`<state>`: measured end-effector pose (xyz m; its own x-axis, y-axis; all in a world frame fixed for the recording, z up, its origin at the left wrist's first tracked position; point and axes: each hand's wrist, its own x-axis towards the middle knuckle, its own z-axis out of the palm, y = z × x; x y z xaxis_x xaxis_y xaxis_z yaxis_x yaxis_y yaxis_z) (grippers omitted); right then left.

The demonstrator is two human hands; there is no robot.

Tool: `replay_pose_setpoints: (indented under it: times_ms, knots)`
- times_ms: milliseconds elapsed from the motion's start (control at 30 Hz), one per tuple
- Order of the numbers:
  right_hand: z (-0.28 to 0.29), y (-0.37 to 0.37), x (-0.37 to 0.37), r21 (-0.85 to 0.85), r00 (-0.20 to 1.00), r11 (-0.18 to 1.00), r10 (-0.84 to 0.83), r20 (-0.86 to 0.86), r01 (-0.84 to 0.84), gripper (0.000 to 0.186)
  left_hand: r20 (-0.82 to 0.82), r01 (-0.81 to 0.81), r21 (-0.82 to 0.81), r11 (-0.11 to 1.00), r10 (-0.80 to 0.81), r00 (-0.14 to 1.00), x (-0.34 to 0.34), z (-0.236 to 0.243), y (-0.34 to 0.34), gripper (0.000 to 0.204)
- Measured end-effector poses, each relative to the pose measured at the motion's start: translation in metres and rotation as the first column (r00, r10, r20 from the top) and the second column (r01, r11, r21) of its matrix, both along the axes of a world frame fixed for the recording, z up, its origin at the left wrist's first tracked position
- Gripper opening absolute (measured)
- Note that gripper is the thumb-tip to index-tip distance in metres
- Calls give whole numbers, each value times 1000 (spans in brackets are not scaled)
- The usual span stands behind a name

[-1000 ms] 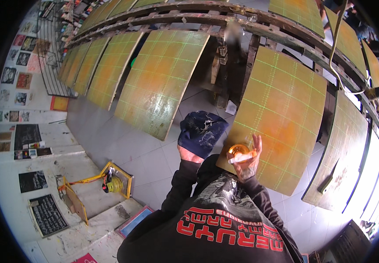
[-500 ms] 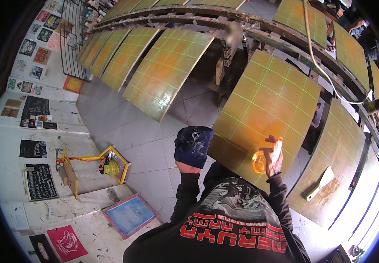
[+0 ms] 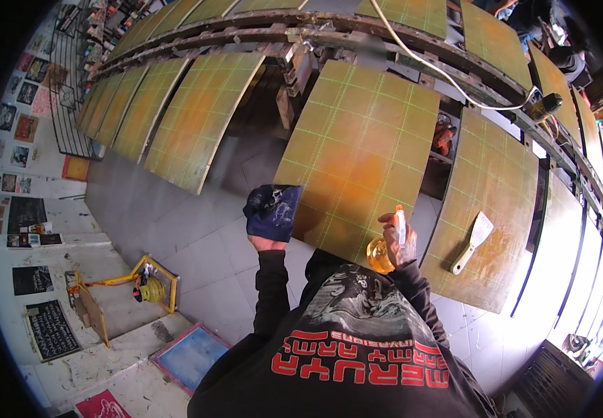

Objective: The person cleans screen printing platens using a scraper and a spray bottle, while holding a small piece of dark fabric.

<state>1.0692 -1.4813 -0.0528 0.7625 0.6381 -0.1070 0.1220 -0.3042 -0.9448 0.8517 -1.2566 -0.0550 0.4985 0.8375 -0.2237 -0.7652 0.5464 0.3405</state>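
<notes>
The right hand [image 3: 397,240] is closed around a small spray bottle [image 3: 383,252] of orange liquid, fingers wrapped about its neck. The bottle stands roughly upright, its long axis running from the round amber body at the bottom to the white trigger head with an orange tip at the top, and the nozzle end points up and away from the person, toward the panel in front. The left hand [image 3: 266,240] grips a crumpled dark blue rag [image 3: 272,210] stained with pale smears; the rag covers the fingers and presses against the lower left corner of the panel.

That panel is a large yellow-orange screen board [image 3: 364,146] marked with a green grid, slanting with its long side running away from the person toward a curved rusty metal frame [image 3: 259,28]. The hands sit at its near edge, well apart from each other. Just to the right a second grid board [image 3: 503,188] carries a scraper [image 3: 474,240] with a pale handle, its blade pointing up and to the right. More boards of the same kind fan out to the left along the frame. A white cable [image 3: 447,76] crosses the frame above. On the grey tiled floor [image 3: 176,237] to the left stands a yellow frame stand [image 3: 141,289], and a blue-coated screen [image 3: 191,355] lies near the person's left sleeve.
</notes>
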Motion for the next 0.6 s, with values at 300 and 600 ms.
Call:
replay_pose_setpoints:
  times_ms: [300,600]
  knots:
    - [-54,-6,3,-137,980,988,-42,192,70,17,10,-3,-20,1000,3,1000,-4,-18,7,43]
    - [-122,-2,13,-140,964,978,-120,236,156,14,-5,108,-16,994,-108,994,-3,4,11,43]
